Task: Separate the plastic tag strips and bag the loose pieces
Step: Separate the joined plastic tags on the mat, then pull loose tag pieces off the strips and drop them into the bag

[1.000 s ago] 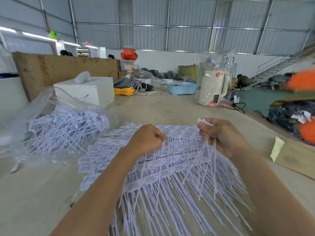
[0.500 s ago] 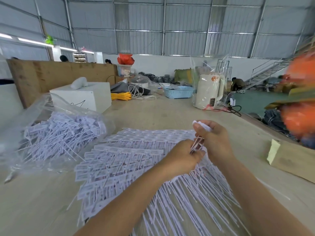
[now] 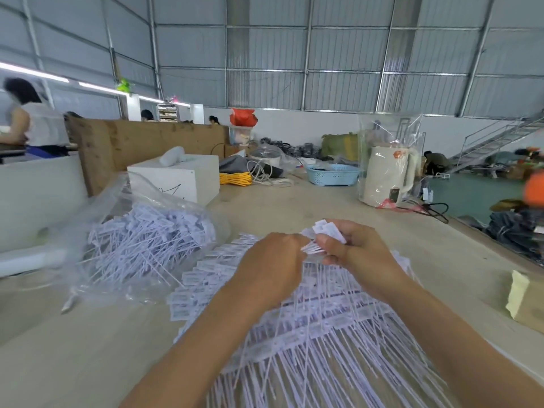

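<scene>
Right hand (image 3: 357, 254) grip pinches a bunch of loose tags (image 3: 325, 231). Left hand (image 3: 272, 260) curled on the tag strips (image 3: 309, 325) beneath, touching it. Bag (image 3: 141, 240) of tags left of both.

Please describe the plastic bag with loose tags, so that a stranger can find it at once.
Start from the long table and find the white box on its left side. Directly in front of that box lies the plastic bag, left of the two hands. Unlike the flat sheet of joined tag strips beside it, it is clear and crumpled, holding tags heaped in a jumble.
</scene>
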